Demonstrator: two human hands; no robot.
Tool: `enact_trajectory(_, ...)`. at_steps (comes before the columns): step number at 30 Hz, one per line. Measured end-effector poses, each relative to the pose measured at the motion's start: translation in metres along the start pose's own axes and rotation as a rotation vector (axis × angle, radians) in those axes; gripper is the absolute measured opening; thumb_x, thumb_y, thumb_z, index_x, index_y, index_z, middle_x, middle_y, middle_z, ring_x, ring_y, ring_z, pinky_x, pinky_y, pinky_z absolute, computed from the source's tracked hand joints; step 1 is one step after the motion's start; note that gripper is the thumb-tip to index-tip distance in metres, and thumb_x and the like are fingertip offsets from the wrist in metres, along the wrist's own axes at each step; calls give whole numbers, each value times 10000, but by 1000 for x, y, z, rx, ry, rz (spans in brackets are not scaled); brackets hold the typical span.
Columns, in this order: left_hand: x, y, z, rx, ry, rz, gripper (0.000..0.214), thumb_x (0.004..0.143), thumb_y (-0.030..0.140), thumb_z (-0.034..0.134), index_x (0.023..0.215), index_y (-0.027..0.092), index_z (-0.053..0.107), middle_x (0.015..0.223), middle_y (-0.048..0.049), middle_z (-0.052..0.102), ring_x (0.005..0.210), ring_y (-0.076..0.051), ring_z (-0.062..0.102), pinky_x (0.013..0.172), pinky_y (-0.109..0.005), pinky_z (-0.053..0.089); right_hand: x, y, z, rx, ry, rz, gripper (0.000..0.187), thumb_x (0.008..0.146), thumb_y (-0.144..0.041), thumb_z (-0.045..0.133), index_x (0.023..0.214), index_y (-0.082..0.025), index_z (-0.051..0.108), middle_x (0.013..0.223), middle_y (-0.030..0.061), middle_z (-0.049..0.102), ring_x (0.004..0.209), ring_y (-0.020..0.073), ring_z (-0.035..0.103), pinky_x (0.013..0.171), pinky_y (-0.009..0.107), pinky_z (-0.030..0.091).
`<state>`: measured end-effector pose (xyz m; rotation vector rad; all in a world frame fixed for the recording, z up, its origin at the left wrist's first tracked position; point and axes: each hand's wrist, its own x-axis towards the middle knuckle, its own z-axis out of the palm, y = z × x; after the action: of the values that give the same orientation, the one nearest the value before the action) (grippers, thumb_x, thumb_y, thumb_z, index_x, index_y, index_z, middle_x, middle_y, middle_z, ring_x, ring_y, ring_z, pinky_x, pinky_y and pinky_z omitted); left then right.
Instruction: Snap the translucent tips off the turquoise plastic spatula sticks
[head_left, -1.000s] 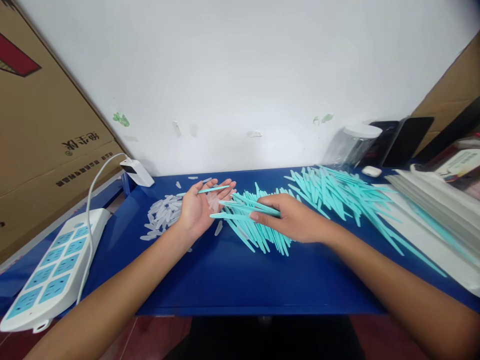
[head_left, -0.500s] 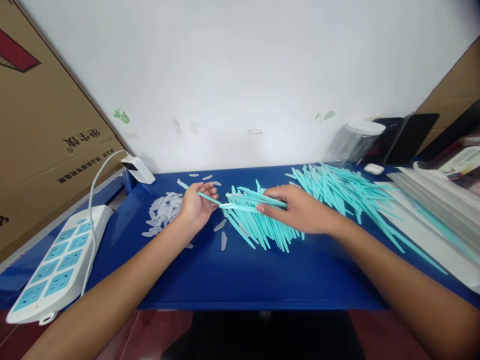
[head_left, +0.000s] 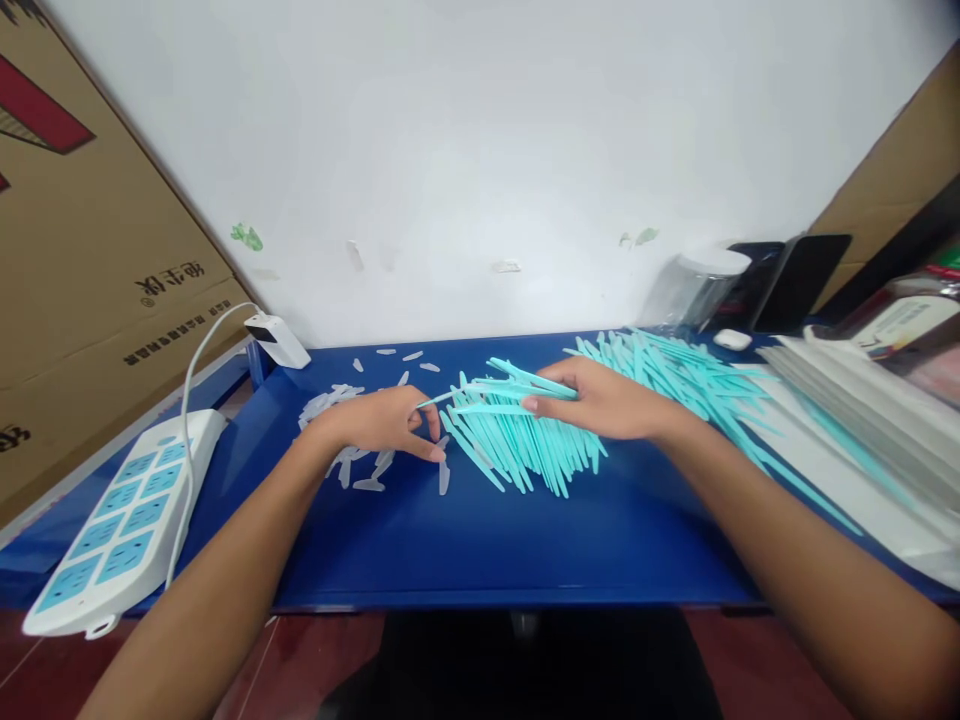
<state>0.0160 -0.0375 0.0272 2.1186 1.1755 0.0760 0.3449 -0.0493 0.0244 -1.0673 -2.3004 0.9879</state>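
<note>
Right hand (head_left: 600, 402) pinches a few teal sticks (head_left: 487, 390) over the near pile (head_left: 525, 450). Left hand (head_left: 379, 425), fingers curled down, touches loose clear caps (head_left: 322, 403) on the bench (head_left: 480, 540); I cannot tell whether it grips one. Sticks and caps lie in large heaps, so I judge most are unhandled.

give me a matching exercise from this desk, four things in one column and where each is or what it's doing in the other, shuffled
Things:
1. power strip
2. clear jar
3. clear caps
4. right hand

Places or states:
a. back right of the table
b. holding teal sticks
c. far left of the view
d. loose pile beside the left hand

Pairs: 1-c, 2-a, 3-d, 4-b
</note>
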Motion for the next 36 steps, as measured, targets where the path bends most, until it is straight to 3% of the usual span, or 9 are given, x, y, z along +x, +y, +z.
enact_trajectory(5,5,-5,6,18,34,14,289,761,488,819,679,222,740,560,19,485,442,-141,406,456,-288,237,2,4,0,-9,-9,-1,435,948,-596,657,767,-202,623,651,-40,420,564,121,376,526,287,276)
enact_trajectory(9,4,-1,2,-15,86,61,262,820,477,783,785,220,746,590,23,508,497,-145,443,498,-268,301,2,6,-1,-16,9,22,423,946,-592,665,786,-200,648,650,-38,429,566,125,391,530,284,282)
enact_trajectory(14,4,6,0,-157,139,129,238,852,445,771,819,212,736,805,-40,741,649,-169,626,585,-255,401,3,9,-3,-34,47,7,435,939,-600,673,777,-198,649,658,-34,427,584,130,386,549,284,270)
enact_trajectory(18,8,3,2,-250,120,114,231,888,444,742,918,215,744,848,-81,802,802,-227,736,675,-283,477,4,12,-2,-6,53,-32,458,928,-615,684,745,-200,618,655,-39,410,590,127,368,550,281,273)
enact_trajectory(26,10,-1,-5,-221,161,133,252,900,453,753,934,205,783,854,-59,803,833,-223,732,761,-323,519,4,14,-7,-29,127,-22,461,911,-629,695,772,-190,685,632,-41,379,579,119,326,537,280,240)
enact_trajectory(36,9,3,-5,-174,160,121,283,929,483,732,937,210,807,844,-51,805,794,-188,700,711,-289,475,5,15,-6,-24,154,-26,454,904,-634,704,786,-195,713,644,-35,402,596,125,341,545,281,252)
